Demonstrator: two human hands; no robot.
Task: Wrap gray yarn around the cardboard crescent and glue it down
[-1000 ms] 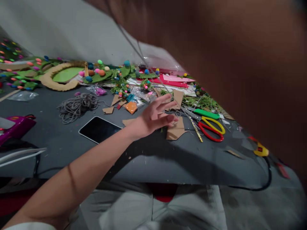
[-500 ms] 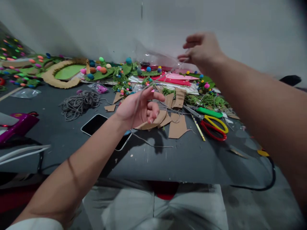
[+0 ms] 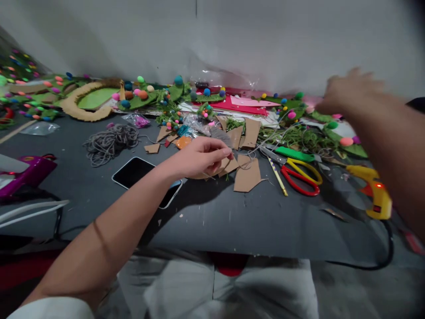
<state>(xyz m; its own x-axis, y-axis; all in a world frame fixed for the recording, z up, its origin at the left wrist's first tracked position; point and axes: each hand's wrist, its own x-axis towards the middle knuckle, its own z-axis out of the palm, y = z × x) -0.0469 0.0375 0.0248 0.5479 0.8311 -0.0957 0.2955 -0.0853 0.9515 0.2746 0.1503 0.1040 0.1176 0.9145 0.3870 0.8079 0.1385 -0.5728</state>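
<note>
Yarn (image 3: 111, 144), grey and loosely heaped, lies on the table (image 3: 232, 228) at about nine o'clock from the left hand (image 3: 207, 157). That hand's grip is drawn in, thumb pressed to the fingers; I cannot tell whether a thin strand is pinched there. A dark phone (image 3: 129, 173) lies between eight and nine o'clock, partly behind the left forearm. Towards four o'clock is a cut cardboard piece (image 3: 248, 176), with a patterned pencil (image 3: 278, 176) just beside it. Scissors (image 3: 317, 175) with red and yellow handles lie past the pencil, near three o'clock.

At two o'clock, the right hand (image 3: 353, 91) is raised and blurred; I cannot tell how its grip stands. Between five and six o'clock from it is a yellow glue gun (image 3: 380, 197), its red light lit.
</note>
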